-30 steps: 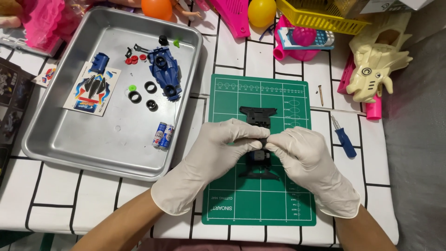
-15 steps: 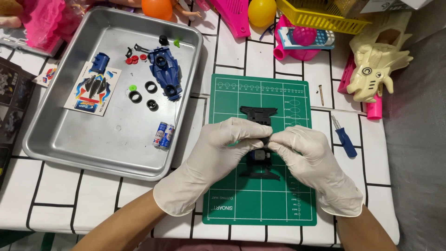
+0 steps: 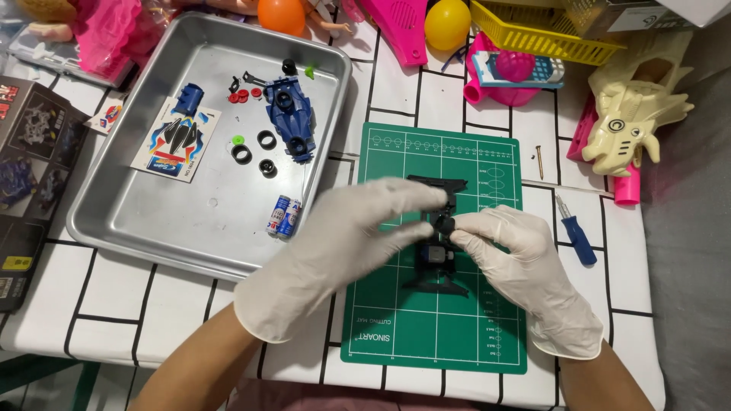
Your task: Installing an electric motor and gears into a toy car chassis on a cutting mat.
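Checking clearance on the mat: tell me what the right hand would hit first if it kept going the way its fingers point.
The right hand points left, fingertips at the black chassis. Continuing, it would likely meet the left hand first, though depth is unclear.

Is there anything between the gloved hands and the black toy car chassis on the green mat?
Nothing visible. The left hand and right hand both already touch the black chassis on the green cutting mat, fingertips meeting at its middle.
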